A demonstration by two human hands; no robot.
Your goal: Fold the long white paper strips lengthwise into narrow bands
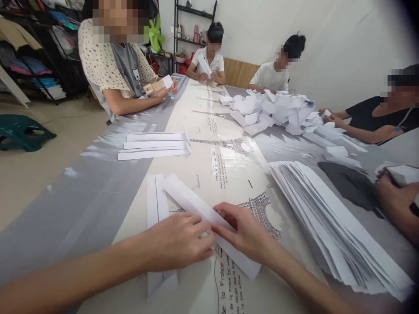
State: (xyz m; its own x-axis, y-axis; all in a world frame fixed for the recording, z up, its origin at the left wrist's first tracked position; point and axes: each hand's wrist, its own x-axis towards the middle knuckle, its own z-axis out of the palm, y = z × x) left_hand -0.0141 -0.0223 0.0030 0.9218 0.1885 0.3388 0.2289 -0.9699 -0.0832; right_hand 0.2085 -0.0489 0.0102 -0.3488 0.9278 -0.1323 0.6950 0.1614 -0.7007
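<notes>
A long white paper strip (191, 201) lies slanted on the table in front of me, partly folded lengthwise. My left hand (178, 240) presses on its middle with fingers curled and pinching the paper. My right hand (244, 233) grips the same strip just to the right, thumb and fingers pinched on its edge. Under my left hand lie two folded strips (156, 205), side by side and pointing away from me. A large fanned stack of white paper strips (330, 222) rests to the right of my right hand.
The tablecloth (98, 187) shows Eiffel Tower prints. Several folded strips (153, 146) lie at mid-left. A heap of folded white paper (271, 109) sits far right. Other people sit around the table folding paper; one person's hand (393, 200) is at the right edge. A green stool (22, 131) stands on the floor.
</notes>
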